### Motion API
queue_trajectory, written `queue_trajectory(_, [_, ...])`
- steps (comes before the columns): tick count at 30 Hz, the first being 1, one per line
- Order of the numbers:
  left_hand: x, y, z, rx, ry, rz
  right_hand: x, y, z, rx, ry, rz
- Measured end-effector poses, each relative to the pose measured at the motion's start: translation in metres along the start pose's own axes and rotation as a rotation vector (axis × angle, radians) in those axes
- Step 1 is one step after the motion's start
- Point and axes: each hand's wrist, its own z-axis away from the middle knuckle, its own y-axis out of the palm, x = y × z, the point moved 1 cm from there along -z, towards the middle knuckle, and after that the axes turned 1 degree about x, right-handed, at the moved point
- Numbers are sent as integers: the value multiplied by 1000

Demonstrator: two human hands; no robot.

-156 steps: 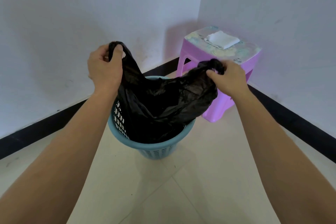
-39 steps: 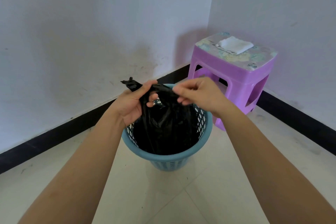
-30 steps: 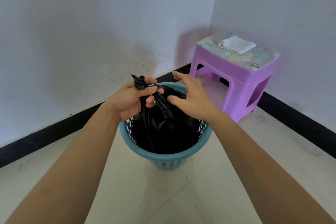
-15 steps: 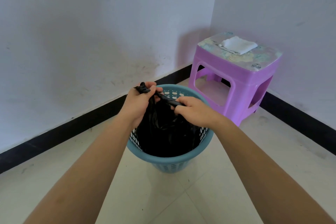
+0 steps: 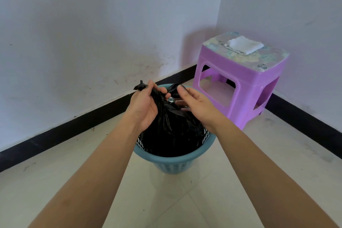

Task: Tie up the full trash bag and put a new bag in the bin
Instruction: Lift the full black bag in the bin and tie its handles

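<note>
A black trash bag (image 5: 172, 133) sits in a blue perforated bin (image 5: 174, 163) on the tiled floor. Its top is gathered into two twisted ends above the rim. My left hand (image 5: 146, 105) grips one end, whose tip sticks out past the thumb at the upper left. My right hand (image 5: 194, 103) pinches the other end between thumb and fingertips, its remaining fingers spread over the bag's neck. The two hands are close together, almost touching. The bag's contents are hidden.
A purple plastic stool (image 5: 238, 79) stands in the room corner to the right of the bin, with a folded white cloth (image 5: 244, 45) on top. White walls with a black baseboard (image 5: 74, 127) run behind. Pale floor tiles surround the bin.
Five seconds ago my hands held the bag's ends wide apart; they have come together over the bin. In the last half second my right hand rose and opened its fingers, pinching the right end.
</note>
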Motion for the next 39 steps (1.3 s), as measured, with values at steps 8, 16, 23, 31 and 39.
queue_trajectory(8, [-13,17,1,-88,26,364,17,-2,-6,-254,42,-1077])
queue_trajectory(16, [-19,-43,5,-596,33,314,-10,-53,-14,-612,127,-1093])
queue_trajectory(23, [-6,-44,7,-558,84,-91,-32,-65,-12,-729,74,-573])
queue_trajectory(31, [-14,8,10,-320,125,-697,23,-40,-17,-411,-332,504])
queue_trajectory(39, [22,-25,5,-319,-270,-1176,8,-37,-4,-117,238,675])
